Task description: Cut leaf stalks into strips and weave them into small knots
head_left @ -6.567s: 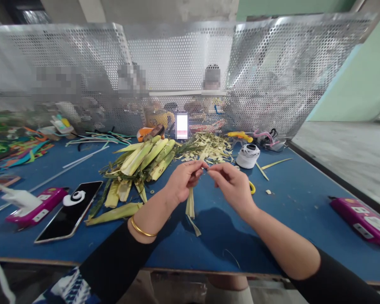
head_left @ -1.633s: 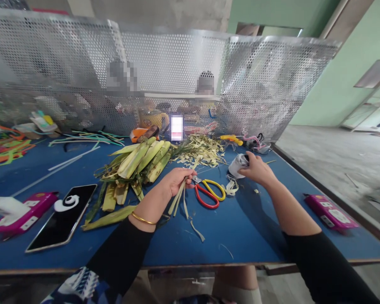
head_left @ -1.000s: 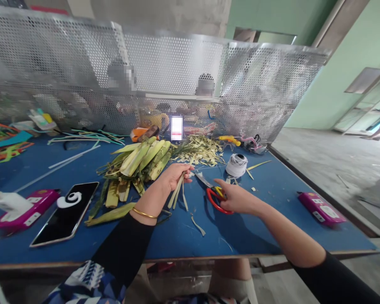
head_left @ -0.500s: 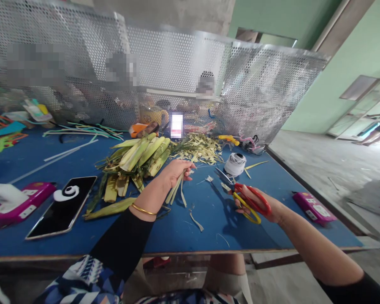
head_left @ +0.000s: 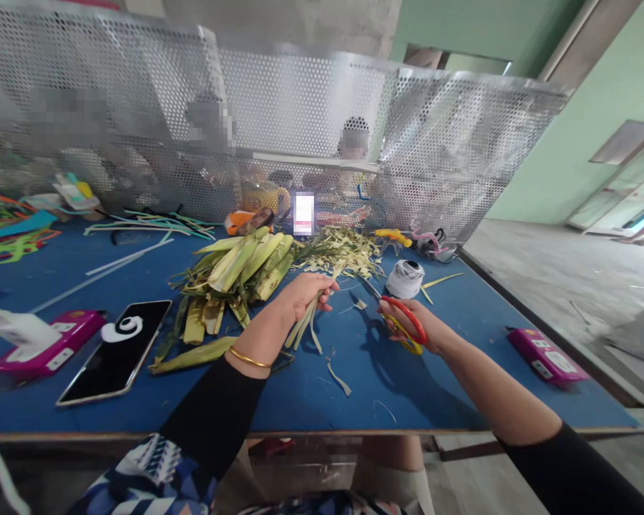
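My left hand (head_left: 302, 297) is closed on a small bundle of pale leaf strips (head_left: 303, 327) that hang down toward the blue table (head_left: 451, 372). My right hand (head_left: 416, 330) grips scissors (head_left: 402, 325) with one red and one yellow handle, blades open and pointing toward the bundle. A spool of white thread (head_left: 404, 278) sits just behind the scissors. A pile of green and yellow palm leaves (head_left: 241, 268) lies left of my left hand, with a heap of cut trimmings (head_left: 343, 252) behind it.
A black phone (head_left: 115, 350) and a pink box (head_left: 48, 347) lie at the left; another pink box (head_left: 546, 355) lies near the right edge. A perforated metal screen (head_left: 311, 136) closes the far side, with people behind it. Coloured strips (head_left: 11, 239) lie far left.
My right hand left the thread spool, picked the scissors up off the table and brought them toward the bundle. My left hand kept holding the strips in place.
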Motion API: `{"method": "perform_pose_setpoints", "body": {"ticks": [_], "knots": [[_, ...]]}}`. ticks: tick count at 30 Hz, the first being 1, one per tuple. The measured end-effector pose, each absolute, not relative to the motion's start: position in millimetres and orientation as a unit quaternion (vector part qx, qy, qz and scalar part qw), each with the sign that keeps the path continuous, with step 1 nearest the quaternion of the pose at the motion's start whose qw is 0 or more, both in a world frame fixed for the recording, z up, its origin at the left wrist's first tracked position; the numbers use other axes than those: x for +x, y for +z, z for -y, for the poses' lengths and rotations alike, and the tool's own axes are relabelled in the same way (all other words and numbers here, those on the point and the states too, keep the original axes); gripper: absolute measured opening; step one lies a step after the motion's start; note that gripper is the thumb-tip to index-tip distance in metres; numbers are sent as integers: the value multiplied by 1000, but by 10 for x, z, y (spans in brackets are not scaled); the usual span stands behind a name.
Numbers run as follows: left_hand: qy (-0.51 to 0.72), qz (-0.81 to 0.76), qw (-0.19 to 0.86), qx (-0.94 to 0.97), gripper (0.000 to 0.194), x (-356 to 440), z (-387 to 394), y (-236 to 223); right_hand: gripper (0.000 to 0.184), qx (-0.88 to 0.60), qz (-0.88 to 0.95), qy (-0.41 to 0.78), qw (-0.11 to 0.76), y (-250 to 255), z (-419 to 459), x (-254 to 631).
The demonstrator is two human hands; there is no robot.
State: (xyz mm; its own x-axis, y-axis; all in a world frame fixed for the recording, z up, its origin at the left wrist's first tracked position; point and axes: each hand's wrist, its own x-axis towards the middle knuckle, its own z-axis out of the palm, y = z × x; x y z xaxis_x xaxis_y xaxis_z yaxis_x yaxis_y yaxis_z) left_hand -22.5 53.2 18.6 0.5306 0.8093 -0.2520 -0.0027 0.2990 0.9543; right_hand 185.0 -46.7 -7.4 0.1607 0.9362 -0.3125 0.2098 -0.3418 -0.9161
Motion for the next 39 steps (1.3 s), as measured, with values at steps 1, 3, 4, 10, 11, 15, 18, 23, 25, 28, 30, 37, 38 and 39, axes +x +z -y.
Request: {"method": "perform_pose_setpoints", "body": {"ticks": [1, 3, 4, 10, 11, 15, 18, 23, 25, 28, 30, 37, 38, 39], "knots": [[289, -389, 707, 516, 24, -225, -527, 193, 37, -679, 441, 463, 361, -98, 447, 1855], [293, -386, 716, 503, 25, -231, -521, 217, 40, -708, 472, 411, 326, -128, 434, 1871], [298, -383, 723, 492, 25, -238, -521, 234, 42, -722, 500, 368, 305, -132, 444, 1880], [366, -349, 750, 426, 27, -358, -604, 329, 55, -735, 646, 143, 149, -72, 776, 1936], [379, -345, 751, 418, 25, -382, -626, 336, 56, -727, 659, 132, 140, -65, 868, 1956], [402, -344, 746, 403, 24, -445, -679, 358, 52, -722, 667, 133, 129, -54, 1247, 2147], [407, -347, 743, 404, 25, -447, -669, 379, 57, -788, 592, 112, 124, -67, 1482, 2422], [403, -351, 736, 416, 25, -427, -638, 378, 57, -881, 470, 16, 41, -190, 1665, 2790], [402, -350, 736, 417, 25, -426, -639, 369, 55, -874, 486, 5, 9, -261, 1643, 2749], [402, -349, 738, 414, 26, -433, -643, 371, 49, -854, 521, 10, -3, -310, 1524, 2455], [404, -347, 739, 412, 26, -438, -639, 386, 41, -830, 558, 18, -10, -282, 1413, 2173], [411, -334, 745, 406, 25, -464, -618, 429, 30, -783, 619, 41, -37, -125, 975, 1387], [412, -332, 746, 405, 25, -467, -616, 431, 30, -775, 629, 36, -41, -119, 887, 1326], [412, -330, 747, 404, 25, -468, -614, 434, 31, -768, 638, 31, -43, -114, 783, 1279]]}}
